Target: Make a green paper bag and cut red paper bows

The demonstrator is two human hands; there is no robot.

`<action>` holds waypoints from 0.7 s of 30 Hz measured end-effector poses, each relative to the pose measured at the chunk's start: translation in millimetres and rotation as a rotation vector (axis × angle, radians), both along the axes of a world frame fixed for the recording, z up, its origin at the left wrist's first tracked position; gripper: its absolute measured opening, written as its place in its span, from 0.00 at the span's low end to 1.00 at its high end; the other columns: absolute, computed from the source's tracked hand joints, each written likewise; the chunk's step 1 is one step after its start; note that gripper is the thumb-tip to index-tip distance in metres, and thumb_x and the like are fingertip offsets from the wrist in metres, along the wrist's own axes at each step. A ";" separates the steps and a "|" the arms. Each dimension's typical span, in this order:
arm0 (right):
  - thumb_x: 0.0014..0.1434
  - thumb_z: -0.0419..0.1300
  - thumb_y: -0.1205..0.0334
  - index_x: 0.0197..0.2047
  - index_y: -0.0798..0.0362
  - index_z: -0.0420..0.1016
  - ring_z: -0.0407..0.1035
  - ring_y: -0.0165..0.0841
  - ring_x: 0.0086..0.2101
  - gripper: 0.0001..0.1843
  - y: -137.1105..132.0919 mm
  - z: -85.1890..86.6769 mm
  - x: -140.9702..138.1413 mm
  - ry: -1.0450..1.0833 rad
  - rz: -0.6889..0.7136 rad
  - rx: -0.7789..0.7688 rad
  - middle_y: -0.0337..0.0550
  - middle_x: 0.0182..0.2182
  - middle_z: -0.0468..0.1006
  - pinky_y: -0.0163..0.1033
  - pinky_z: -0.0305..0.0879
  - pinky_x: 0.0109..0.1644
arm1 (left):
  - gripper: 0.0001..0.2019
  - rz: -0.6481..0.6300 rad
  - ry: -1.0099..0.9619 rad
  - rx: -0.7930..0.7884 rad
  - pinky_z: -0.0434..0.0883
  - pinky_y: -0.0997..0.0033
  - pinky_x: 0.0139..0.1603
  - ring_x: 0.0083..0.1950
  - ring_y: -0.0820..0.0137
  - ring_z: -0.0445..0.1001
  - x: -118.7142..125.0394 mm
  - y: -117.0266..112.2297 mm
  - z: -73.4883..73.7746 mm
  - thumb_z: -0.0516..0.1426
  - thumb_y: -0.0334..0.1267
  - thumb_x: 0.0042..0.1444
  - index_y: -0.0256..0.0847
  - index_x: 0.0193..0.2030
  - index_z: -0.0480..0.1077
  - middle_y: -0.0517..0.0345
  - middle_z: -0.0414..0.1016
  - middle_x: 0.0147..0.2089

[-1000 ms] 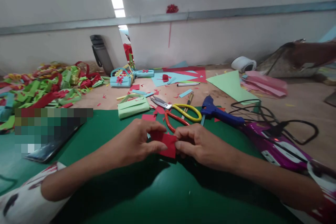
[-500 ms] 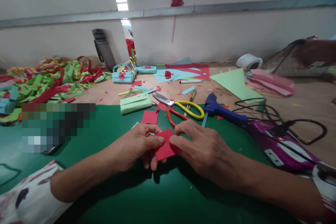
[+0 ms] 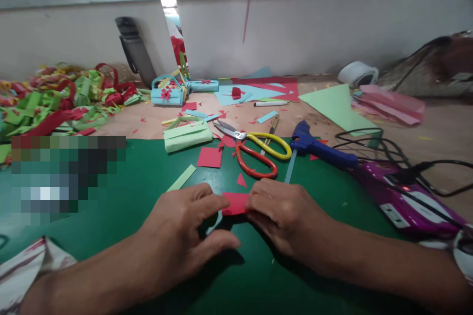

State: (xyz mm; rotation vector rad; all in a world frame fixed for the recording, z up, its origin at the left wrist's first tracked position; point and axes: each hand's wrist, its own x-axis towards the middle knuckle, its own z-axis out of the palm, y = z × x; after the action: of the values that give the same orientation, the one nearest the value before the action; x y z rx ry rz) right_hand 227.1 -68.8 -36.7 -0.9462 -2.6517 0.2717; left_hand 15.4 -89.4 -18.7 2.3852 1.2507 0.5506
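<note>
A small piece of red paper (image 3: 235,204), now a narrow rectangle that looks folded, lies low over the green mat (image 3: 148,285) between my hands. My right hand (image 3: 286,211) is closed on its right end, fingers bunched together. At the left end, the fingertips of my left hand (image 3: 185,226) touch the paper, while the thumb stands well apart below it. A bit of light blue paper (image 3: 215,222) shows beneath the left fingers. Beyond my hands lie a red paper square (image 3: 209,157) and scissors (image 3: 254,147) with one red and one yellow handle.
A blue glue gun (image 3: 321,147) and a purple power strip (image 3: 402,202) with black cables lie right. A green paper purse (image 3: 187,136) stands ahead, blue paper purses (image 3: 168,95) behind it. A paper-strip heap (image 3: 74,98) and grey bottle (image 3: 135,51) are left.
The red paper went from a flat tilted square to a narrow folded strip lower down. My left thumb came off it and the left hand opened. The view tilted slightly downward.
</note>
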 end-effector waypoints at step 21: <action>0.60 0.53 0.62 0.23 0.54 0.69 0.63 0.29 0.23 0.14 3.3 7.3 -9.7 -0.002 -0.192 -0.263 0.39 0.21 0.72 0.35 0.50 0.28 | 0.10 0.031 0.153 0.009 0.61 0.72 0.25 0.26 0.71 0.65 9.1 1.9 -18.7 0.50 0.36 0.58 0.40 0.27 0.65 0.58 0.68 0.25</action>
State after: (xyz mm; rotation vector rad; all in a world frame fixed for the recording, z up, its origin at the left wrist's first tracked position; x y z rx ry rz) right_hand 217.4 -65.5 -29.5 -1.2726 -2.5441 0.5831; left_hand 24.5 -87.4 -37.4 2.4582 1.3538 0.3898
